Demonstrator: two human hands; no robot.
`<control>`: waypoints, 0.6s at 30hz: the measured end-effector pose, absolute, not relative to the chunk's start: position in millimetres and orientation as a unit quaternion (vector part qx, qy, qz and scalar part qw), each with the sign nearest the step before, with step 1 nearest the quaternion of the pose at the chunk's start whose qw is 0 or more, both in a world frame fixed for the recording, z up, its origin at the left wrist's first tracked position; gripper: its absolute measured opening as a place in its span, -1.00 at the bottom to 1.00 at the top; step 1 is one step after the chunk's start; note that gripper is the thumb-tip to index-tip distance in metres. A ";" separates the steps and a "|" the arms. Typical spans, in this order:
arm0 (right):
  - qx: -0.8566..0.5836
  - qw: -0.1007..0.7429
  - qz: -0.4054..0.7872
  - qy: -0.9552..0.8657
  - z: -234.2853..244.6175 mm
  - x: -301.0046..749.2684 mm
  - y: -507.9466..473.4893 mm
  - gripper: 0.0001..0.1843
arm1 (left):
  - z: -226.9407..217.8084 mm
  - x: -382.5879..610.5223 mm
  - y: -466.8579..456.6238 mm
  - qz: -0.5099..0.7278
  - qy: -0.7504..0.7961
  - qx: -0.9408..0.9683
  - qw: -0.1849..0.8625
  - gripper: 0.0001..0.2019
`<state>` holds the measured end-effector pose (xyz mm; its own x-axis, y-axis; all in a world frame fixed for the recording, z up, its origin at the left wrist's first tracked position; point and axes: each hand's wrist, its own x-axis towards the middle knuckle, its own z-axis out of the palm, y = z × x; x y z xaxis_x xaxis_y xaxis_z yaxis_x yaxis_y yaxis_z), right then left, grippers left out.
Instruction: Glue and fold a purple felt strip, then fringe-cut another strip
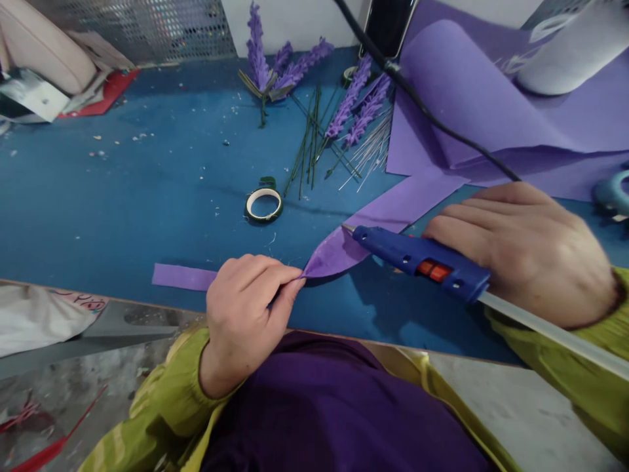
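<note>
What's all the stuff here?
table: one, blue, centre
strip: probably one, purple, on table
glue gun: one, blue, tip at strip
flower spikes: about five, purple, back
stems: several, green, back
wires: several, silver, by stems
tape rolls: apparently two, dark, middle, back
sheets: count unclear, purple, back right
cone: one, white, on sheets
cable: one, black, upper right
probable phone: one, black, back
round thing: one, blue, right
sleeves: two, lime, front
left hand: one, pinching strip
right hand: one, holding glue gun

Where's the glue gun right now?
In the head view, the glue gun is right of centre, held in the right hand, its nozzle at the purple strip, right of the left hand.
</note>
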<state>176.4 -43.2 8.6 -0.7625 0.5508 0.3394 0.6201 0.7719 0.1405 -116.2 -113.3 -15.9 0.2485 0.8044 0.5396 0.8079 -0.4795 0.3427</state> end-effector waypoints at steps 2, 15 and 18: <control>-0.323 0.141 -0.129 -0.927 8.4 178.4 -42.9 -0.71 | -15.8 -116.2 -113.3 -0.338 -0.512 -0.790 0.003 -0.95; -0.296 0.138 -0.120 -0.938 11.5 178.2 -42.2 -0.72 | -15.8 -116.3 -113.0 -0.336 -0.514 -0.789 0.002 -0.96; -0.305 0.139 -0.130 -0.933 10.7 180.2 -42.0 -0.74 | -15.7 -116.2 -112.8 -0.339 -0.513 -0.788 0.003 -0.96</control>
